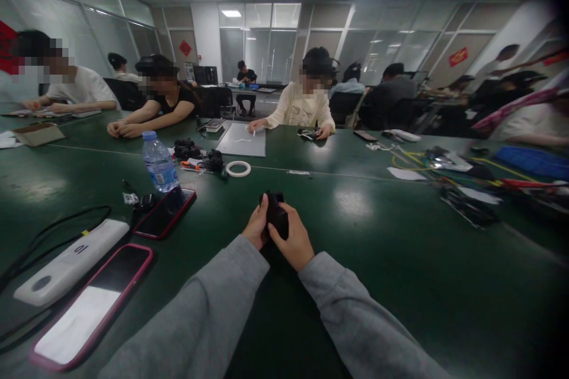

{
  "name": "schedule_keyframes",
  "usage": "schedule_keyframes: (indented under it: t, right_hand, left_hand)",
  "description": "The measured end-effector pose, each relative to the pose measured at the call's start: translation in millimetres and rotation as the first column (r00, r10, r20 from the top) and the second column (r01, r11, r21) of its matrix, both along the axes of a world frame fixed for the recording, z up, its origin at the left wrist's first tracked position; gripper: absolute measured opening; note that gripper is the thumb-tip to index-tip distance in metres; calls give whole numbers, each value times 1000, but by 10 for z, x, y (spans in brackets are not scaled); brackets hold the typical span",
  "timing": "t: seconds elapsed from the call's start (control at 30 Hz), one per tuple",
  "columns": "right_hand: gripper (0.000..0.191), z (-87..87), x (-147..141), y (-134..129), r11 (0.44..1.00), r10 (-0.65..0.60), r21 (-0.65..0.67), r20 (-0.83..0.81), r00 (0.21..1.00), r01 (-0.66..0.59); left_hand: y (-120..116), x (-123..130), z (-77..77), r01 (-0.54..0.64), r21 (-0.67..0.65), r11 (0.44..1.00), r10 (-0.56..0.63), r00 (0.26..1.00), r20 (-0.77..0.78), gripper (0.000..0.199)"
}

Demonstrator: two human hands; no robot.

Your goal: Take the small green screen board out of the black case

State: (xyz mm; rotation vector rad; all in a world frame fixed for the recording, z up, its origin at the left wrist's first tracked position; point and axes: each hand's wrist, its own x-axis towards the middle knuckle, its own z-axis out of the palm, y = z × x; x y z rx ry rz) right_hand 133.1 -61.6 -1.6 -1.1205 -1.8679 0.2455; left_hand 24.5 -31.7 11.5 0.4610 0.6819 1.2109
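Both hands are raised together just above the green table (355,284), around a small black object (278,220) with a rounded body. Its exact kind cannot be made out. My left hand (256,226) grips its left side, thumb pointing up along it. From the right, my right hand (295,239) wraps it, with the thumb and fingers against its surface. The lower part of the object is hidden by the fingers. Beyond it lie a roll of white tape (238,164) and a tangle of black cables (208,160).
To the left are a water bottle (160,163), a red-edged phone (165,213), a pink-cased phone (93,308) and a white device (73,260) with black cable. Cables and tools (471,201) lie at the right. People sit across the table, one touching a grey board (242,145).
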Motion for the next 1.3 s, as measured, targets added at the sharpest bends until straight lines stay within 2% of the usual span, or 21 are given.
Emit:
schedule_keyframes:
  t: [0.17, 0.27, 0.47, 0.57, 0.73, 0.83, 0.97, 1.1, 1.2, 1.3]
  right_hand:
    - [47, 23, -14, -24, 1000, 7, 23, 11, 1000, -7]
    - [48, 61, -4, -49, 997, -25, 79, -30, 999, 27]
    - [57, 138, 59, -46, 973, -120, 174, -170, 978, 150]
    - [53, 82, 112, 44, 984, -121, 107, -195, 973, 144]
    - [48, -114, 255, 279, 992, -126, -45, -297, 946, 118]
    - [49, -197, 330, 383, 987, -156, -93, -375, 914, 130]
    - [47, -249, 355, 441, 988, -119, -144, -448, 886, 60]
    - [61, -271, 338, 440, 974, -155, -217, -434, 887, 64]
    - [80, -276, 341, 423, 970, -204, -196, -334, 920, 144]
    - [86, -278, 355, 412, 970, -227, -152, -278, 933, 191]
  left_hand:
    - [3, -33, -15, 80, -4, 997, -79, 990, 115, 75]
    - [36, -64, -46, 110, -31, 993, -103, 981, 166, 77]
    - [129, -119, -130, 30, 31, 999, -37, 965, 259, 68]
    - [146, -126, -148, 54, 27, 998, -60, 960, 275, 64]
    - [155, -118, -146, 63, 28, 998, -69, 957, 282, 62]
    - [161, -116, -149, 53, 33, 998, -60, 958, 281, 62]
    - [150, -118, -143, 67, 43, 997, -76, 958, 275, 63]
    - [136, -120, -132, 97, 62, 993, -110, 960, 257, 65]
    - [138, -125, -129, 110, 71, 991, -125, 961, 247, 66]
    - [140, -129, -126, 128, 82, 988, -144, 961, 235, 64]
